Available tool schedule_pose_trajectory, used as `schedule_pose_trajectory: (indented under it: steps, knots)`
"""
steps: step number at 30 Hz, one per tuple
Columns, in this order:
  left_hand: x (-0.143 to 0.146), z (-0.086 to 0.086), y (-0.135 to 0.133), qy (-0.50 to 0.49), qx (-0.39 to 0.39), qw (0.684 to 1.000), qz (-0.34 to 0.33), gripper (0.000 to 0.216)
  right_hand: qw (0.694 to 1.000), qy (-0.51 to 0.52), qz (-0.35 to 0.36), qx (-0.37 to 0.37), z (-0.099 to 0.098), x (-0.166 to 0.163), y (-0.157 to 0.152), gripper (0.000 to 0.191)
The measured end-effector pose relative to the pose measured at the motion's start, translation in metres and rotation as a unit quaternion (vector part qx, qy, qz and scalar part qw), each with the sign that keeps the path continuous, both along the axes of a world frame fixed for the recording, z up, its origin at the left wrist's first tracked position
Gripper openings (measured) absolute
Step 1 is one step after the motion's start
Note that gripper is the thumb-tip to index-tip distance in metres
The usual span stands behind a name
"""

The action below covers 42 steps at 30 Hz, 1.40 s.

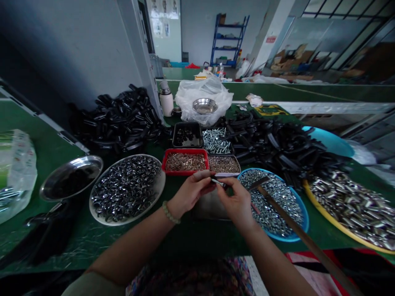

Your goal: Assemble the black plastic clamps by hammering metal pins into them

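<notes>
My left hand (pixel 196 189) and my right hand (pixel 236 199) meet above a grey metal block (pixel 210 205) at the middle of the bench. Pinched between their fingertips is a small shiny metal part (pixel 218 181), with something dark beside it; its exact kind is too small to tell. Just beyond the hands stand a red tray (pixel 163 167) of small copper-coloured pins and a tray of tiny brownish pieces (pixel 224 163). Behind these are silver screws (pixel 216 140) and a black tray (pixel 175 144) with dark small parts.
At right, a hammer (pixel 286 218) lies across a blue basin (pixel 305 224) of nuts, beside a yellow-rimmed basin (pixel 333 224) of metal cylinders. Left are a white dish (pixel 162 185) of black rings and a steel bowl (pixel 46 191). Black parts (pixel 120 119) are heaped behind; a bottle (pixel 166 100) stands there.
</notes>
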<state>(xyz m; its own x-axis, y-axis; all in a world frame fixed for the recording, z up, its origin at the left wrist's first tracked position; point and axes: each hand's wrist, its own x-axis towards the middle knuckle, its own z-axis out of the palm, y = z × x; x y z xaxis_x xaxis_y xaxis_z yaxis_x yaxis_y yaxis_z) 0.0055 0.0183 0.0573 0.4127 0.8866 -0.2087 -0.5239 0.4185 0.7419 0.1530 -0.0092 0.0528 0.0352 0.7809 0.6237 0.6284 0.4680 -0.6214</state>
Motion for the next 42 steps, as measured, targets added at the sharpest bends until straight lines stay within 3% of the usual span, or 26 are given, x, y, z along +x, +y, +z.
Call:
schedule_pose_trajectory:
  steps: [4,7,9,11,14,16,17,19,21,24,26,28,30,31,33,34,36,37,39,41,42]
  knots:
    - [0.005,-0.006,-0.020,-0.017,0.036,0.997,0.067,0.037,0.994,-0.105,0.011,0.013,-0.005,-0.002,-0.011,0.015]
    - [0.005,-0.008,-0.030,-0.002,0.080,0.995,0.067,0.047,0.991,-0.125,0.045,-0.024,-0.009,-0.002,-0.020,0.022]
    - [-0.003,-0.007,-0.039,0.010,0.077,0.995,0.067,0.040,0.992,-0.058,0.084,-0.077,-0.014,-0.001,-0.025,0.033]
    - [-0.015,-0.006,-0.049,0.018,0.045,0.997,0.060,0.028,0.977,0.074,0.134,-0.151,-0.023,-0.001,-0.030,0.046]
    - [-0.031,-0.007,-0.063,0.022,-0.006,1.000,0.003,0.022,0.899,0.262,0.210,-0.281,-0.036,-0.002,-0.034,0.029]
    - [-0.037,-0.012,-0.068,0.049,-0.010,0.999,-0.008,0.022,0.861,0.312,0.220,-0.337,-0.042,-0.007,-0.037,0.026]
    - [-0.039,-0.015,-0.069,0.083,0.007,0.996,0.009,0.021,0.861,0.318,0.199,-0.342,-0.043,-0.011,-0.039,0.027]
    - [-0.044,-0.020,-0.070,0.205,0.087,0.973,0.057,0.019,0.894,0.288,0.139,-0.314,-0.043,-0.019,-0.043,0.023]
    - [-0.052,-0.022,-0.070,0.353,0.202,0.913,0.047,0.025,0.928,0.205,0.131,-0.282,-0.042,-0.027,-0.049,0.027]
    - [-0.077,-0.018,-0.061,0.529,0.317,0.786,-0.040,0.033,0.934,0.120,0.184,-0.281,-0.043,-0.033,-0.055,0.024]
    - [-0.101,-0.016,-0.045,0.665,0.335,0.667,-0.018,0.030,0.926,0.155,0.176,-0.296,-0.047,-0.032,-0.056,0.021]
    - [-0.126,-0.018,-0.024,0.797,0.314,0.516,0.028,0.030,0.915,0.196,0.167,-0.310,-0.052,-0.028,-0.055,0.024]
    - [-0.147,-0.023,-0.005,0.865,0.289,0.410,0.009,0.028,0.909,0.197,0.184,-0.319,-0.056,-0.023,-0.056,0.025]
    - [-0.154,-0.026,0.002,0.878,0.284,0.385,-0.014,0.027,0.910,0.186,0.188,-0.320,-0.056,-0.020,-0.057,0.024]
    - [-0.161,-0.027,0.009,0.884,0.288,0.366,-0.047,0.026,0.919,0.158,0.181,-0.314,-0.054,-0.015,-0.060,0.021]
    - [-0.162,-0.027,0.010,0.881,0.295,0.366,-0.049,0.027,0.925,0.143,0.174,-0.306,-0.052,-0.013,-0.063,0.020]
    - [-0.155,-0.022,0.007,0.864,0.298,0.406,-0.028,0.031,0.939,0.105,0.175,-0.278,-0.046,-0.008,-0.068,0.020]
    - [-0.149,-0.018,0.004,0.837,0.285,0.466,-0.007,0.032,0.944,0.080,0.191,-0.259,-0.043,-0.006,-0.070,0.022]
    - [-0.129,-0.012,-0.005,0.736,0.240,0.633,0.002,0.029,0.944,0.017,0.248,-0.215,-0.037,-0.003,-0.073,0.026]
    - [-0.099,-0.007,-0.019,0.584,0.181,0.791,-0.032,0.028,0.937,-0.039,0.300,-0.175,-0.034,0.000,-0.074,0.028]
    - [-0.082,-0.006,-0.027,0.507,0.152,0.847,-0.058,0.032,0.936,-0.055,0.309,-0.161,-0.034,0.002,-0.074,0.029]
